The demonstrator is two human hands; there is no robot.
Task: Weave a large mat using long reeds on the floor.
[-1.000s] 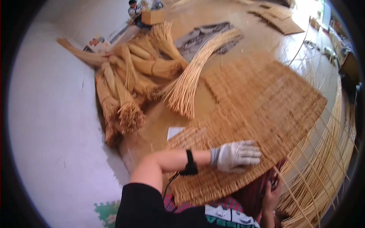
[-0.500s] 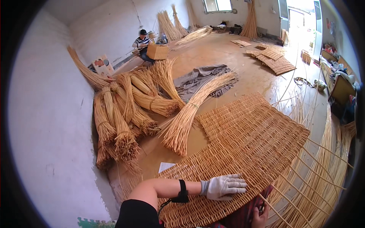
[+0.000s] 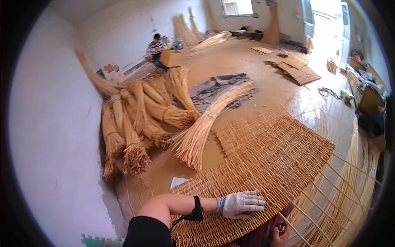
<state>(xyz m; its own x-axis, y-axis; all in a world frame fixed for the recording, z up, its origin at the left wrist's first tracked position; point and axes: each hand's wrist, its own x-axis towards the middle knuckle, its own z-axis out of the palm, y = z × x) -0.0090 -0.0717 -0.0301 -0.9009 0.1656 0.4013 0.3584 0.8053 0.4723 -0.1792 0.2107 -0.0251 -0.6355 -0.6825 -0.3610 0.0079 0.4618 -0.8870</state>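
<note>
My left hand (image 3: 242,204), in a white glove with a grey cuff, lies flat on a large woven wicker panel (image 3: 263,164). Its fingers are stretched out and point right. The panel rests slantwise across my lap, and bare stakes (image 3: 319,197) stick out from its right edge. Below that edge, at the bottom of the view, my bare right hand (image 3: 280,238) is closed around a small dark object, mostly hidden, whose kind I cannot make out. Dark red plaid cloth (image 3: 263,230) shows between the panel and that hand.
Tied willow bundles (image 3: 133,152) lie along the left wall, and a loose bundle (image 3: 205,123) fans out beyond the panel. Long rods (image 3: 341,185) cover the floor at right. A seated person (image 3: 156,49) works beside a wicker box (image 3: 171,58). Woven panels (image 3: 300,72) lie near the doorway.
The view has shifted slightly and blurred. My right hand has sunk a little lower. My left hand keeps its place on the panel.
</note>
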